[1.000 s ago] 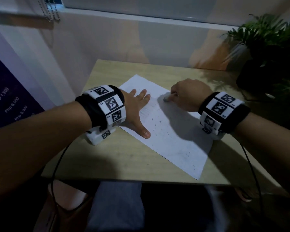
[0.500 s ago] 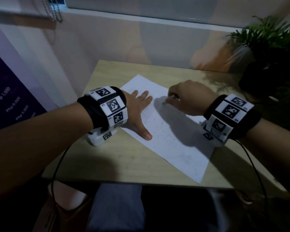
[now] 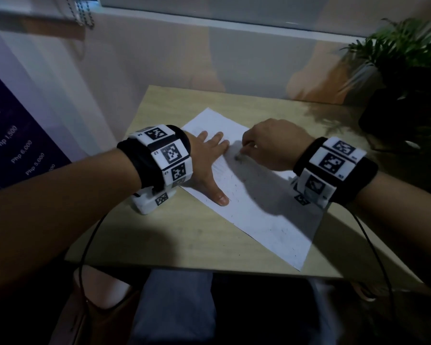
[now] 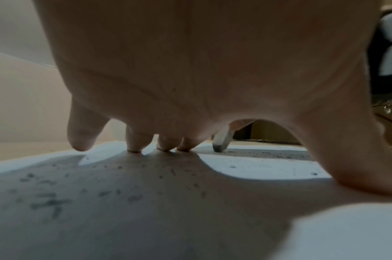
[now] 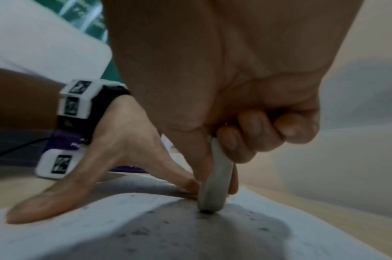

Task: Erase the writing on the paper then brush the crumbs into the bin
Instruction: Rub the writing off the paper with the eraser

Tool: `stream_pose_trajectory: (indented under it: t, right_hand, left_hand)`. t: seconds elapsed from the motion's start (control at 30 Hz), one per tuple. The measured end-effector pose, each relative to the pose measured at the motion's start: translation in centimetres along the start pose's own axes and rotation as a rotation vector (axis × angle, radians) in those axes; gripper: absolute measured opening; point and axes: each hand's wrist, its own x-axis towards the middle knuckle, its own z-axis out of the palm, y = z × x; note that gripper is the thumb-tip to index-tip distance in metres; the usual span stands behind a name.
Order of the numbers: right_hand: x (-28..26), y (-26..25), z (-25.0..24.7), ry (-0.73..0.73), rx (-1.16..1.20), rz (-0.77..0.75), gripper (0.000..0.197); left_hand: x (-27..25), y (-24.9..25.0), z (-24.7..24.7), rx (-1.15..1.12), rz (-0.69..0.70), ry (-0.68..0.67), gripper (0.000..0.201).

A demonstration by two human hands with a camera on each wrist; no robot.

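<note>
A white sheet of paper point(image 3: 256, 210) lies flat on the pale wooden tabletop point(image 3: 174, 235), turned at an angle: its long axis runs from the far left, near the wall, to the near right, where one corner sits close to the tabletop's near edge. Dark eraser crumbs point(image 3: 234, 188) are scattered over the sheet, thickest around the middle and near the hands.

The left hand point(image 3: 207, 163) lies palm down on the far left part of the paper, fingers straight and spread, thumb point(image 3: 220, 199) stretched toward the near side. In the left wrist view three fingertips point(image 4: 134, 146) press on the sheet while the little finger hangs just above it.

The right hand point(image 3: 274, 145) is curled, pinching a pale grey eraser point(image 5: 216, 183) between thumb and fingers. The eraser is long and flat; it stands nearly upright, leaning a little, with its dirty lower end point(image 4: 218, 147) touching the paper just beside the left hand's fingertips and its upper end hidden inside the grip. A grey smudge surrounds the spot where it meets the sheet.

Both wrists wear black bands with white marker blocks. A potted plant point(image 3: 403, 78) stands at the far right, well apart from the paper.
</note>
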Motion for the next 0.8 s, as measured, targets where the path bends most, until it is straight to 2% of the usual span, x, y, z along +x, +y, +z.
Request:
stream_pose_trajectory:
  t: [0.13, 0.27, 0.33, 0.5, 0.6, 0.7, 0.8]
  right_hand:
    - [0.7, 1.9, -0.3, 0.008, 0.014, 0.108, 0.025]
    - [-0.1, -0.1, 1.0, 0.055, -0.098, 0.032, 0.033]
    - [-0.2, -0.2, 1.1, 0.066, -0.078, 0.023, 0.036]
    - [0.8, 3.5, 0.0, 0.066, -0.021, 0.138, 0.035]
    - [-0.1, 2.6, 0.1, 0.095, 0.11, 0.061, 0.028]
    - [-0.7, 1.0, 0.8, 0.054, 0.194, -0.037, 0.025]
    - [0.5, 2.1, 0.5, 0.052, 0.132, 0.026, 0.029]
  left_hand:
    - [-0.1, 0.0, -0.1, 0.008, -0.001, -0.022, 0.16]
    - [-0.5, 0.4, -0.2, 0.009, 0.001, -0.004, 0.155]
    - [-0.5, 0.4, -0.2, 0.013, 0.001, 0.006, 0.152]
    - [-0.7, 0.5, 0.1, 0.024, -0.005, 0.011, 0.149]
    - [-0.6, 0.4, 0.1, 0.015, -0.003, 0.019, 0.15]
    - [-0.1, 0.2, -0.1, -0.002, 0.002, -0.001, 0.156]
    - [-0.2, 0.2, -0.3, 0.013, -0.001, -0.031, 0.156]
